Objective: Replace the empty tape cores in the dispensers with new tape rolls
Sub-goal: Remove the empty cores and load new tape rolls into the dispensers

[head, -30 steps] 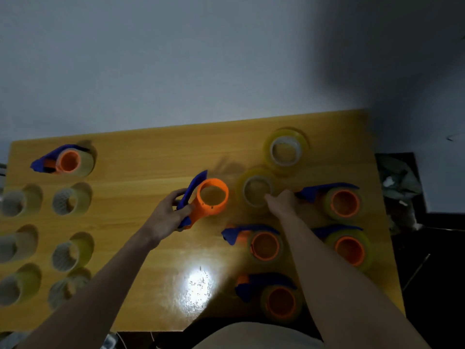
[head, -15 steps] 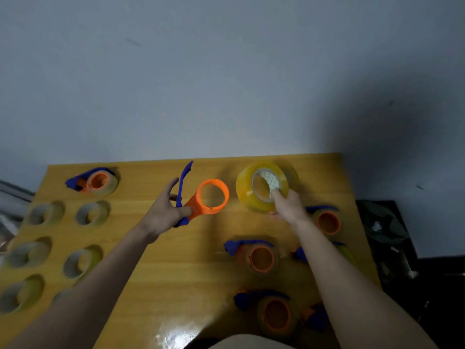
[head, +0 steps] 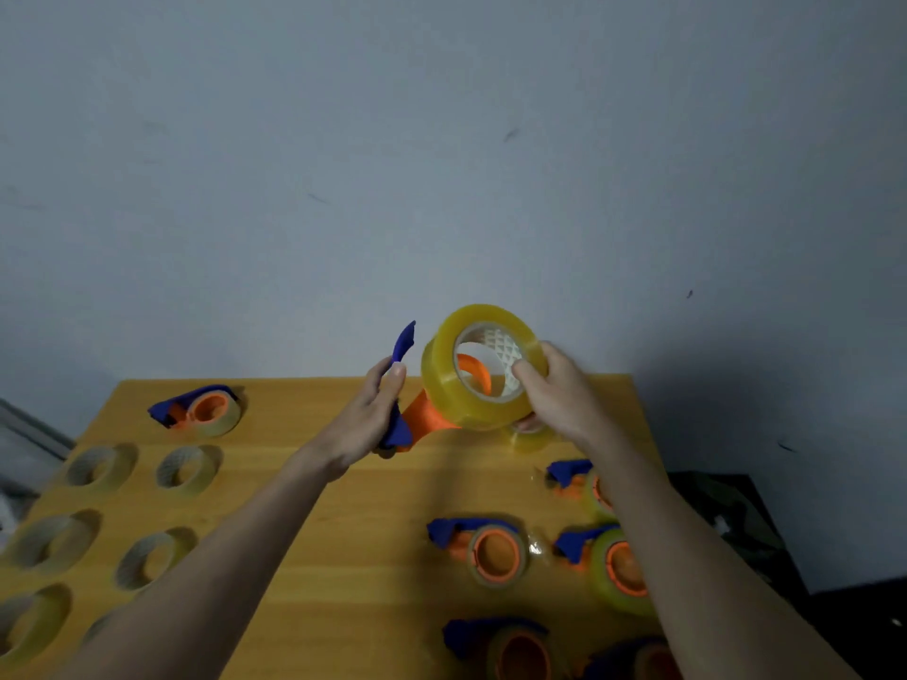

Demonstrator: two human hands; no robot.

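I'm at the loading step: my left hand (head: 365, 422) grips the dispenser (head: 422, 417) by its blue handle above the table (head: 343, 507), my right hand (head: 559, 395) holds the new tape roll (head: 444, 380) at its orange hub; next, align bore and push on

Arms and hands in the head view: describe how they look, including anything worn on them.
Both forearms are bare up to the bottom edge of the frame, with no sleeves in view. The left hand and the right hand wear no gloves, and no rings, watch or wristbands show. The fingernails look short and plain. No markings can be made out in the dim light.
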